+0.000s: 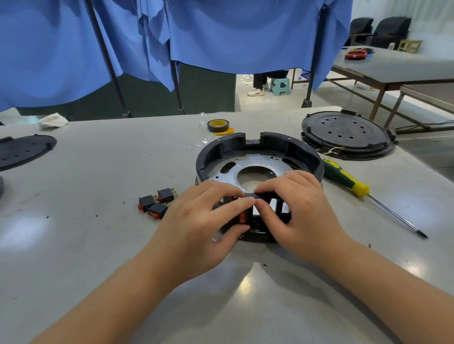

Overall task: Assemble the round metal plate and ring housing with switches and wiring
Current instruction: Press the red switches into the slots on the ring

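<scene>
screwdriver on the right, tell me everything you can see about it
The screwdriver lies flat on the grey table, right of the black ring housing and clear of both hands. Its chunky handle is dark green with yellow patches and a yellow collar, plastic by the look of it. A thin, dark metal shaft runs from the collar toward the near right, ending in a dark tip. The handle end lies close beside the housing's rim; contact is unclear.

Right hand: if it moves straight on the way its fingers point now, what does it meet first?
The right hand points left along the housing front wall, so it would probably first meet the left hand, whose fingertips it nearly touches.
</scene>
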`<action>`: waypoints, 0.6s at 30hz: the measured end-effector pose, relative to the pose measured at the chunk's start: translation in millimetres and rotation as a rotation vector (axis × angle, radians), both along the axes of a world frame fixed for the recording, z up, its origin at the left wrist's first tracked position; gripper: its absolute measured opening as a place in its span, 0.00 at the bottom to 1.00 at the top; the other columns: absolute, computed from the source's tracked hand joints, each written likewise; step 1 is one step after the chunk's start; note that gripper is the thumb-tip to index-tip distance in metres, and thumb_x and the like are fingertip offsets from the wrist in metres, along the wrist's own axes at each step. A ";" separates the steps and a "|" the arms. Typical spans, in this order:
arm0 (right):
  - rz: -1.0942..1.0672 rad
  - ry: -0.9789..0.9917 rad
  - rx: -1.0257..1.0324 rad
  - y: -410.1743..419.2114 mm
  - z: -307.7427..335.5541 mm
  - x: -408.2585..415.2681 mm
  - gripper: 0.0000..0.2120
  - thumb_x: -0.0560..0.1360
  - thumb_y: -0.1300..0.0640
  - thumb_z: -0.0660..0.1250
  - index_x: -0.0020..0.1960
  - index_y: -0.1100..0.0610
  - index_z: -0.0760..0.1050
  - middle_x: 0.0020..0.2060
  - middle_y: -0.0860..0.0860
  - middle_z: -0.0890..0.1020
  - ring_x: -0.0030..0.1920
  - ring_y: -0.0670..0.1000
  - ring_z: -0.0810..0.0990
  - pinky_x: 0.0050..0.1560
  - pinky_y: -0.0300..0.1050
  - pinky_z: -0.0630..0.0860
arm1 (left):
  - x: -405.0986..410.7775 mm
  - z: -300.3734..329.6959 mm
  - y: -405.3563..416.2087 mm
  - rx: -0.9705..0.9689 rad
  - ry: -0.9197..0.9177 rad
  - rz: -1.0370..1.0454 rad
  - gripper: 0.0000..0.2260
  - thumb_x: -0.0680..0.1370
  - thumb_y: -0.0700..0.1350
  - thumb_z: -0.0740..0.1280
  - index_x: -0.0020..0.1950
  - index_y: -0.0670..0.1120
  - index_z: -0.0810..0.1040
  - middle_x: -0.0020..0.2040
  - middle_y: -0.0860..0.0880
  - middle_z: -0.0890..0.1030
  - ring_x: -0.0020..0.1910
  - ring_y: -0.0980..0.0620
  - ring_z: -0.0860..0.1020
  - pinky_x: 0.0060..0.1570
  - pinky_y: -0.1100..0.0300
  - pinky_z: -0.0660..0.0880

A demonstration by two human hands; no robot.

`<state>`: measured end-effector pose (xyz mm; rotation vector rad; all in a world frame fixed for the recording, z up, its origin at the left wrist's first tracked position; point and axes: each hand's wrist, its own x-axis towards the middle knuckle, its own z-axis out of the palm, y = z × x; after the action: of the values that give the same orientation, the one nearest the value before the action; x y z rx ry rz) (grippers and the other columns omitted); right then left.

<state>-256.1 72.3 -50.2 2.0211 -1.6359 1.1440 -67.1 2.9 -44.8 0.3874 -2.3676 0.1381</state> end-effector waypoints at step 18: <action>-0.023 -0.069 0.133 5.4 8.4 5.1 0.17 0.71 0.40 0.64 0.48 0.52 0.79 0.40 0.41 0.80 0.43 0.44 0.76 0.60 0.42 0.65 | -2.3 -0.5 -3.1 0.499 0.094 0.076 0.24 0.68 0.55 0.74 0.62 0.49 0.78 0.64 0.55 0.75 0.67 0.59 0.68 0.67 0.63 0.64</action>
<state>-251.0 77.7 -41.8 2.0582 -1.8084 1.1361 -69.3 -0.2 -45.3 0.7027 -2.2749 -0.4350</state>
